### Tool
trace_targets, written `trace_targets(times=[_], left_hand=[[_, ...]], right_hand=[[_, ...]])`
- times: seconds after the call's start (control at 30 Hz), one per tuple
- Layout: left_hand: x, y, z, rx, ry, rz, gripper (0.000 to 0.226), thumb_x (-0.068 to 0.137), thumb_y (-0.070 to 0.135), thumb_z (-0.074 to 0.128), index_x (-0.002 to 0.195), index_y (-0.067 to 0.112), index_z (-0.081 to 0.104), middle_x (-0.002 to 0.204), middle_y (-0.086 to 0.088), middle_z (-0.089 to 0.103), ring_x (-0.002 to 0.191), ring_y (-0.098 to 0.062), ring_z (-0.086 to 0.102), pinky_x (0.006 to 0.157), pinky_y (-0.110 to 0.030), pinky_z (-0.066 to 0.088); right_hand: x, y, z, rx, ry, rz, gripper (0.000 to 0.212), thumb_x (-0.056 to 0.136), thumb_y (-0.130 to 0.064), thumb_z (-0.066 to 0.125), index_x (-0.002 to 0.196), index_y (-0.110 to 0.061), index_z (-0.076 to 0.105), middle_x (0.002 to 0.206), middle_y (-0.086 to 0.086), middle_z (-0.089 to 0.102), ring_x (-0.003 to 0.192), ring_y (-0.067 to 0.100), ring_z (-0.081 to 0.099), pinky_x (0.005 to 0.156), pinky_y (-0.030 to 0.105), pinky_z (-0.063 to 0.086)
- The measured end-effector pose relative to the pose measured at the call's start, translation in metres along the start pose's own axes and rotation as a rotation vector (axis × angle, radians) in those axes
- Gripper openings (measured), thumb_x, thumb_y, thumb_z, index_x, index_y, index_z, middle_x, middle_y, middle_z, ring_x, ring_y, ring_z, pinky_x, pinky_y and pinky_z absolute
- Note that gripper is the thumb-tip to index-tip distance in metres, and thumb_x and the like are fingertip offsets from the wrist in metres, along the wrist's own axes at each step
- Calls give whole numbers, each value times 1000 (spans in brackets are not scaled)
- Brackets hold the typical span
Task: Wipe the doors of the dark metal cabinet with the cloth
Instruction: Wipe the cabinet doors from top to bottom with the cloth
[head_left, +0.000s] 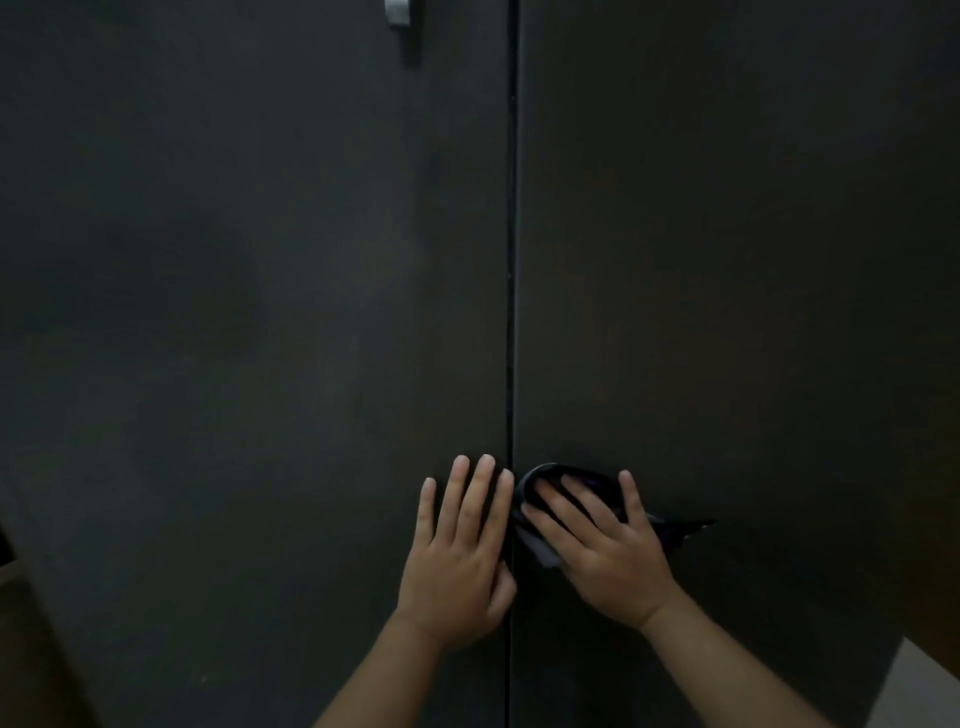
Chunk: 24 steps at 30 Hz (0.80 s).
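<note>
Doors of dark metal cabinet (260, 312): no legible markings. Right hand (608, 551), fingers straight, presses dark folded cloth (566, 478) on right door at five o'clock; left hand (462, 551) flat beside centre seam (511, 260). Silver metal handle (399, 13) at twelve o'clock.

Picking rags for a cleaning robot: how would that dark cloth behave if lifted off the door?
Probably floppy: the cloth bunches in folds under the right hand, one corner trailing loose. Likely light, since flat fingers alone pin it to the right door. Let go, it would probably drop.
</note>
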<state>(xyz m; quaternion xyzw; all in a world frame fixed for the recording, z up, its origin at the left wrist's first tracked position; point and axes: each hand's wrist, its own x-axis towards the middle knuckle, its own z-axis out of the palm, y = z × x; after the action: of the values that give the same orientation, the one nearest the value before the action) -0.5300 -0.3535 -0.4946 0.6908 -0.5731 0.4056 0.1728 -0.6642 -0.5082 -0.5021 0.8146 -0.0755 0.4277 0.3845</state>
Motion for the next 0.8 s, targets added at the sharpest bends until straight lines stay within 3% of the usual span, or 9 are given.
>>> trace_targets(times=[0.23,0.43,0.5,0.7,0.8], left_hand=[[47,-2,-20,29,35,16,82,70,37,45,144,7,24,152,-15,16,141,-33,11,109,-56,15],[68,-7,-28,85,56,33,82,70,37,46,145,9,26,153,-13,19,142,-29,12,109,-57,14],[66,-5,-26,81,74,9,82,72,37,45,144,7,23,152,-12,18,143,-29,9,110,-56,13],[63,5,-23,55,141,-44,88,72,35,42,146,1,8,153,-15,12,144,-28,2,110,-54,12],[63,7,-23,27,149,-1,87,72,34,41,146,0,7,156,-13,0,143,-31,4,112,-51,11]], right_hand=[[88,82,-30,2,177,98,56,87,-32,49,141,-22,39,144,5,40,132,25,35,105,63,13],[164,113,-54,91,262,477,57,85,-32,48,140,-21,43,144,5,45,132,28,39,103,67,4],[168,107,-54,117,279,505,58,84,-32,47,141,-22,43,144,6,44,134,30,35,104,66,3],[71,63,-24,84,133,27,59,80,-34,53,138,-27,44,140,2,50,134,26,34,109,60,13],[13,58,-10,17,16,-174,48,89,-31,49,137,-32,45,141,-5,48,133,19,39,112,54,13]])
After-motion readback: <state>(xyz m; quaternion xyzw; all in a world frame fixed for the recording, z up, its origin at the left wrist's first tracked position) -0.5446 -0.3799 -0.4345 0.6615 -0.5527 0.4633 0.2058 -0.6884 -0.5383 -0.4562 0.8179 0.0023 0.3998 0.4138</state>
